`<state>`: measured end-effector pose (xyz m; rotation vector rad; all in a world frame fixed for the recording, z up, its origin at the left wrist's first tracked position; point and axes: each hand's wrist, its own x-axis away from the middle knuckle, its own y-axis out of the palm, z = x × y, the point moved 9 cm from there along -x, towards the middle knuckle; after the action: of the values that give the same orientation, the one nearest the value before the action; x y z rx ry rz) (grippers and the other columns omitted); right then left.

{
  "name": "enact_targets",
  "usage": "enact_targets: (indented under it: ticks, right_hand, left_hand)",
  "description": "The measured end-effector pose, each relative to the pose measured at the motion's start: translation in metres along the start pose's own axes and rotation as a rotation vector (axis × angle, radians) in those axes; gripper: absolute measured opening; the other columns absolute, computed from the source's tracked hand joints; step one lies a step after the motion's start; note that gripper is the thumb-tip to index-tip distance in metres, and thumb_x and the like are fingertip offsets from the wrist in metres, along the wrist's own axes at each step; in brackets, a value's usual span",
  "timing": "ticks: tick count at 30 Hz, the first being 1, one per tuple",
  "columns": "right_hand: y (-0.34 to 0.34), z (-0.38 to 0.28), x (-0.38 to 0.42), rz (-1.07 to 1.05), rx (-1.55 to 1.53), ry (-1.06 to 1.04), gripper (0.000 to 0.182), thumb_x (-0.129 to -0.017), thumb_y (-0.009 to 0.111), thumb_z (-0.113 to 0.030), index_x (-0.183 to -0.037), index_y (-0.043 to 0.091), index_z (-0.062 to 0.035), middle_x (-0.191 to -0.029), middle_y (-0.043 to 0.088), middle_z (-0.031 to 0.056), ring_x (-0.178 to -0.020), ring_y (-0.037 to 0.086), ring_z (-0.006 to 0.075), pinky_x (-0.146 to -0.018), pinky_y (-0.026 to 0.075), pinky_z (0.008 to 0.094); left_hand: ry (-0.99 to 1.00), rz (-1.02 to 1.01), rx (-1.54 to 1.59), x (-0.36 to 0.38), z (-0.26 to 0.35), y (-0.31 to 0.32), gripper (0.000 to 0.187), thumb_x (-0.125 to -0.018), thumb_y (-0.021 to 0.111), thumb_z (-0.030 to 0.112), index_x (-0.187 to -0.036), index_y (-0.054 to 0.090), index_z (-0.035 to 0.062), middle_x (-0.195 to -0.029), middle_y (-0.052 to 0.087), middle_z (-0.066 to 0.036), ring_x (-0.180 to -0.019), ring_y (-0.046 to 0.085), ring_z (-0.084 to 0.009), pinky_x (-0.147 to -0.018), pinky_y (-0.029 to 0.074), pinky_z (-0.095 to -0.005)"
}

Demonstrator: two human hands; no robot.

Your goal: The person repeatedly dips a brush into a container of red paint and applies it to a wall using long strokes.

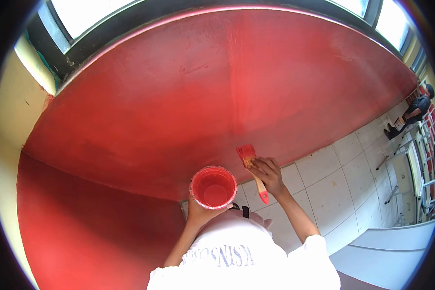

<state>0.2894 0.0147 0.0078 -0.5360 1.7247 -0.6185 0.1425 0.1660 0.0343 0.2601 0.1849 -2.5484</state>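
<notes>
A round paint tub (pixel 213 187) with red paint in its bottom and a smeared rim sits in my left hand (pixel 198 211), whose fingers wrap its side and base. My right hand (pixel 268 175) grips a paintbrush (pixel 259 186) by its wooden handle, just right of the tub. The brush's bristles (pixel 245 151) are coated red and point up toward the wall; the handle's end is red too. Ahead of both hands stretches a red-painted wall (pixel 179 106) with a paler, streaky vertical band near its middle.
Windows with dark frames (pixel 130 26) run above the wall. A cream wall (pixel 14 111) stands at left. White floor tiles (pixel 324 188) lie to the right, with stacked chairs (pixel 411 174) and a white panel (pixel 391 251). Another person (pixel 418 108) at far right holds a bucket (pixel 399 123).
</notes>
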Motion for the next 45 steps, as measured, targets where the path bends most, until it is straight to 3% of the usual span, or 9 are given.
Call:
enact_targets:
  ticks: [5,12,16,24,25,28,36,39,45]
  right_hand:
    - [-0.078,-0.026,-0.051,0.239,0.004,0.016,0.030,-0.064,0.073,-0.007,-0.094,0.069,-0.0095,-0.098,0.065,0.0110,-0.087,0.062,0.0273,-0.069,0.051,0.0349]
    - [-0.184,-0.043,-0.159,0.472,0.216,-0.377,0.030,-0.066,0.075,-0.012,-0.095,0.069,-0.0122,-0.099,0.064,0.0075,-0.092,0.063,0.0248,-0.066,0.050,0.0332]
    - [-0.205,-0.027,-0.200,0.541,0.307,-0.450,0.031,-0.069,0.073,-0.011,-0.098,0.069,-0.0190,-0.101,0.064,0.0020,-0.095,0.062,0.0209,-0.067,0.049,0.0309]
    - [-0.172,-0.006,-0.214,0.432,0.502,-0.457,0.025,-0.078,0.064,-0.017,-0.103,0.067,-0.0195,-0.109,0.061,-0.0001,-0.102,0.057,0.0163,-0.079,0.046,0.0344]
    - [-0.160,-0.043,-0.204,0.407,0.509,-0.465,0.024,-0.078,0.065,-0.017,-0.102,0.067,-0.0196,-0.109,0.061,-0.0006,-0.102,0.057,0.0160,-0.079,0.046,0.0344]
    - [-0.153,-0.048,-0.191,0.333,0.474,-0.441,0.024,-0.077,0.068,-0.017,-0.100,0.067,-0.0209,-0.108,0.062,-0.0023,-0.102,0.056,0.0143,-0.078,0.046,0.0340]
    - [-0.198,-0.067,-0.218,0.445,0.427,-0.505,0.031,-0.067,0.075,-0.015,-0.095,0.069,-0.0241,-0.106,0.064,-0.0014,-0.102,0.057,0.0170,-0.077,0.048,0.0332]
    - [-0.177,-0.059,-0.226,0.367,0.416,-0.507,0.026,-0.075,0.071,-0.017,-0.100,0.067,-0.0203,-0.106,0.063,0.0004,-0.097,0.060,0.0168,-0.075,0.047,0.0337]
    - [-0.178,-0.070,-0.198,0.394,0.249,-0.498,0.029,-0.070,0.076,-0.016,-0.095,0.068,-0.0265,-0.103,0.064,-0.0028,-0.099,0.059,0.0154,-0.075,0.050,0.0314]
  left_hand:
    - [0.047,-0.096,0.012,-0.005,0.002,0.004,0.081,-0.053,0.089,0.017,-0.122,0.047,0.0055,-0.115,0.058,-0.009,-0.107,0.056,-0.0211,-0.090,0.046,-0.0378]
    - [0.079,-0.067,-0.065,-0.005,-0.004,-0.005,0.080,-0.051,0.088,0.015,-0.119,0.048,0.0049,-0.112,0.059,-0.009,-0.104,0.057,-0.0209,-0.088,0.046,-0.0364]
    - [0.078,0.020,-0.055,-0.003,-0.012,-0.006,0.079,-0.053,0.087,0.012,-0.121,0.047,0.0048,-0.106,0.061,-0.007,-0.096,0.060,-0.0192,-0.083,0.049,-0.0342]
    - [0.018,0.082,-0.022,-0.003,0.014,-0.003,0.083,-0.049,0.086,0.008,-0.122,0.047,0.0058,-0.116,0.057,-0.008,-0.106,0.056,-0.0207,-0.090,0.048,-0.0362]
    - [0.026,0.085,-0.010,0.019,0.009,-0.026,0.083,-0.049,0.086,0.008,-0.122,0.047,0.0058,-0.116,0.057,-0.008,-0.106,0.056,-0.0208,-0.090,0.048,-0.0362]
    - [-0.004,0.078,0.012,0.014,0.000,-0.027,0.084,-0.049,0.087,0.009,-0.122,0.047,0.0057,-0.116,0.057,-0.008,-0.106,0.056,-0.0209,-0.090,0.047,-0.0363]
    - [-0.041,0.027,-0.006,-0.005,-0.006,0.000,0.087,-0.051,0.090,0.019,-0.124,0.045,0.0051,-0.115,0.058,-0.008,-0.104,0.058,-0.0203,-0.088,0.048,-0.0362]
    - [0.012,-0.023,-0.010,-0.010,-0.013,0.004,0.087,-0.051,0.090,0.019,-0.124,0.045,0.0047,-0.113,0.058,-0.008,-0.103,0.058,-0.0200,-0.087,0.049,-0.0360]
    - [-0.018,0.004,0.061,-0.010,-0.016,0.004,0.083,-0.053,0.089,0.017,-0.123,0.046,0.0038,-0.110,0.060,-0.009,-0.098,0.060,-0.0189,-0.083,0.051,-0.0343]
